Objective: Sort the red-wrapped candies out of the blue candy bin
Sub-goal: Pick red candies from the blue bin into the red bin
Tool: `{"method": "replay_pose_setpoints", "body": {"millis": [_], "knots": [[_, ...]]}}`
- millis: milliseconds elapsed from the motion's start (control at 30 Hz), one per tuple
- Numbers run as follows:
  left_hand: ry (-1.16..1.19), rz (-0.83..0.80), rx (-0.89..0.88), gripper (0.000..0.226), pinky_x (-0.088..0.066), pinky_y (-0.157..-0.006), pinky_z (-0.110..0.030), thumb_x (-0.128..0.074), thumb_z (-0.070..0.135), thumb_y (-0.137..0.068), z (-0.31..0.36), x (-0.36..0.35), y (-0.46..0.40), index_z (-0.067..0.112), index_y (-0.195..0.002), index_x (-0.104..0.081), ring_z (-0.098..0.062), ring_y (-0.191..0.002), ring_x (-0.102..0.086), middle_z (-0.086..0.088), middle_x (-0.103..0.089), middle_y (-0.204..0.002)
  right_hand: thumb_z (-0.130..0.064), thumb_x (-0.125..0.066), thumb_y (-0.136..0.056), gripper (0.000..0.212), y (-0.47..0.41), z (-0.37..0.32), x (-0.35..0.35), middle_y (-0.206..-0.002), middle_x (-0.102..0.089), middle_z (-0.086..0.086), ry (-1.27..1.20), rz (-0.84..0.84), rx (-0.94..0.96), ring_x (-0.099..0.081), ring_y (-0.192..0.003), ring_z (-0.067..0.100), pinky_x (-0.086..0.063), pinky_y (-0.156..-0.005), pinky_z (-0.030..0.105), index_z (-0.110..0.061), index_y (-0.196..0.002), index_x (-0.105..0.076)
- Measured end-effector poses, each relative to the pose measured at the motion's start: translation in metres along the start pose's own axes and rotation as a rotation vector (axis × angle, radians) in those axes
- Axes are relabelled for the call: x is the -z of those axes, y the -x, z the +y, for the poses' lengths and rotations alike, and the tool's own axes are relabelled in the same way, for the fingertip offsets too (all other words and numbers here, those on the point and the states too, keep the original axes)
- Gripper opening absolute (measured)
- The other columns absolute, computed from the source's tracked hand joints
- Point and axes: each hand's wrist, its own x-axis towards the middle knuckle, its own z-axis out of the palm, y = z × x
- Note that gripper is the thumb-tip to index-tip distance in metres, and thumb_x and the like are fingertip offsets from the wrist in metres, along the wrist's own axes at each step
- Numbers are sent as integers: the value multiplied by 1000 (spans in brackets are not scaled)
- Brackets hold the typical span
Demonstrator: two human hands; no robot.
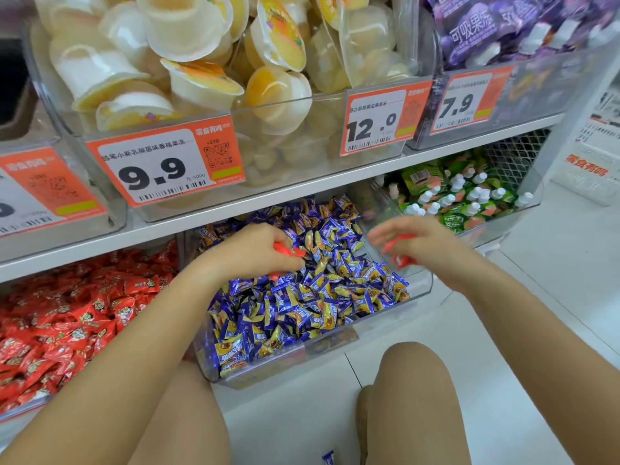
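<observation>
Red candies: several red-wrapped pieces (289,252) sit in the left hand (260,250), over the blue bin's far-left part, about ten o'clock from the bin's middle; more red pieces (399,255) are in the right hand (416,241), above the bin's right wall at about two o'clock.
Blue bin: clear plastic bin (421,288), filled with blue-and-yellow wrapped candies (312,297); no loose red pieces are plainly visible on the surface.
Left grip: fingers curled over the red pieces, hand low on the pile; clenched around them.
Right grip: fingers bent round a small red bunch, thumb side blurred; grasping, hand raised off the pile.
Red bin: tray of red candies (67,317) lies at nine o'clock from the blue bin, just beside it; judged the likely destination.
Handling: judged light, small, with crinkly, slippery film wrappers; contents probably firm, not fragile. Best taken by pinching the body or a twisted wrapper end; a full handful may shed pieces.
Surroundings: jelly cups (201,62) on the shelf above at twelve o'clock; price label (161,166) beneath them.
</observation>
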Motion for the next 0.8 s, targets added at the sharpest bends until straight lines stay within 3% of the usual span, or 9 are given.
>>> {"method": "replay_pose_setpoints", "body": {"millis": [67,133,233,333,467,567,600,700,800], "knots": [[-63,-99,14,24,-45,-63,-28,-67,45,-82,-3,-1,6,21,-85,-67,-11,-64,-60,5,-65,-66,12,-45,-87,45,1,5,-20,-100,-71,-3,205,-298,-19,-64,-77,2,-53,-69,25,-25,-93,-69],[-197,-126,38,28,-47,-63,-33,-64,46,-81,-5,-5,10,20,-90,-67,-15,-69,-59,3,-65,-72,11,-38,-84,53,-1,8,-48,-106,-69,-2,312,-562,-47,-63,-92,7,-53,-83,36,-26,-107,-67],[-440,-86,130,30,-35,-53,-28,-60,46,-80,-6,-11,15,16,-79,-58,-16,-64,-47,4,-51,-67,11,-30,-85,69,-17,7,-71,-116,-64,-4,462,-687,-79,-58,-93,11,-50,-77,36,-29,-137,-47],[-530,-56,192,31,-32,-52,-25,-58,46,-83,-8,-16,17,18,-74,-46,-15,-62,-42,5,-43,-67,13,-29,-84,79,-38,4,-68,-132,-57,0,567,-664,-97,-52,-75,17,-40,-61,34,-35,-146,-30],[-443,24,230,28,-38,-59,-27,-56,48,-82,-14,-17,17,21,-91,-55,-17,-74,-50,5,-54,-84,12,-30,-88,77,-53,1,-51,-137,-53,2,562,-472,-103,-54,-69,19,-35,-49,25,-36,-148,-23],[-373,178,253,36,-40,-63,-29,-58,45,-81,-16,-16,16,19,-105,-61,-19,-77,-51,2,-59,-89,10,-31,-88,75,-58,-1,-32,-144,-45,3,610,-285,-91,-58,-65,21,-35,-43,21,-34,-148,-25],[-367,225,261,36,-39,-63,-29,-58,44,-81,-17,-14,15,18,-106,-60,-20,-76,-51,3,-57,-86,10,-31,-87,76,-58,0,-26,-147,-42,3,632,-251,-81,-58,-64,21,-37,-44,22,-35,-147,-27],[-352,258,286,31,-39,-58,-29,-57,43,-81,-20,-13,9,14,-90,-55,-20,-70,-52,2,-52,-73,11,-33,-87,69,-52,6,-12,-140,-50,5,579,-260,-85,-65,-94,22,-42,-56,32,-33,-140,-42],[-355,200,299,29,-36,-54,-26,-56,42,-81,-17,-21,-4,14,-87,-54,-20,-69,-50,1,-51,-73,10,-35,-87,63,-38,7,-3,-135,-54,2,594,-258,-89,-61,-85,6,-48,-55,22,-29,-134,-49]]}}
